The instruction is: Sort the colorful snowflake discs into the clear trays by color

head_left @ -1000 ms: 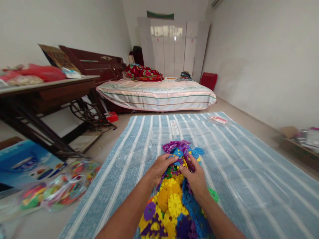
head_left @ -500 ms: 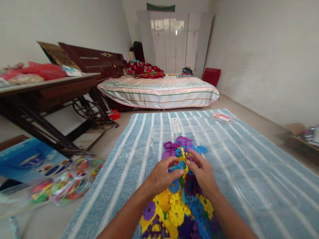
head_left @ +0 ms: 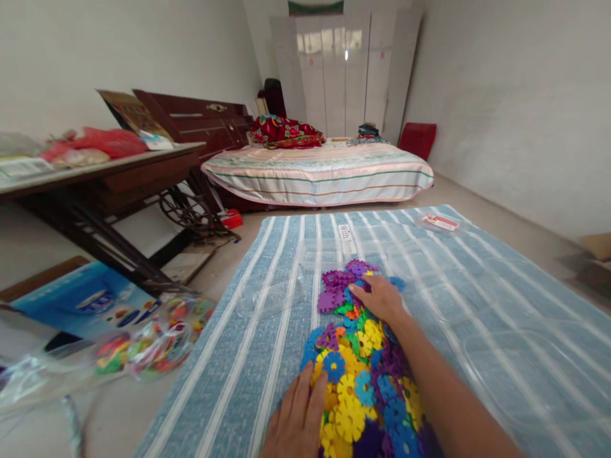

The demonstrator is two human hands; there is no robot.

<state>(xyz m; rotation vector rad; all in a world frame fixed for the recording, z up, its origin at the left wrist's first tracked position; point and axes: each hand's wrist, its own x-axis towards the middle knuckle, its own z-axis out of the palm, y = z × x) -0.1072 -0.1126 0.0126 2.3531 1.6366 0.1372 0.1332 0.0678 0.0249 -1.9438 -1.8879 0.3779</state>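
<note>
A long pile of plastic snowflake-shaped linking pieces [head_left: 348, 416] in yellow, blue, purple, green and orange lies on the striped cloth. My left hand [head_left: 298, 410] rests at the pile's near left edge, fingers stretched and almost flat, touching yellow and blue pieces. At the far end my right hand [head_left: 382, 299] reaches over the purple pieces [head_left: 334, 299], thumb and forefinger apart. A bit of yellow shows by its fingertips; its other fingers are partly hidden.
Clear plastic trays [head_left: 274, 296] lie on the blue-and-white cloth [head_left: 229, 356]. A clear box with a red-and-white label [head_left: 440, 221] sits at the back right. Bags of coloured pieces [head_left: 169, 346] and a blue carton [head_left: 102, 302] stand on the floor at left. Beyond is a bed [head_left: 315, 175].
My hands were together over the middle of the pile, around yellow and blue pieces. They have parted: the left has come back toward me, the right has moved to the far purple pieces.
</note>
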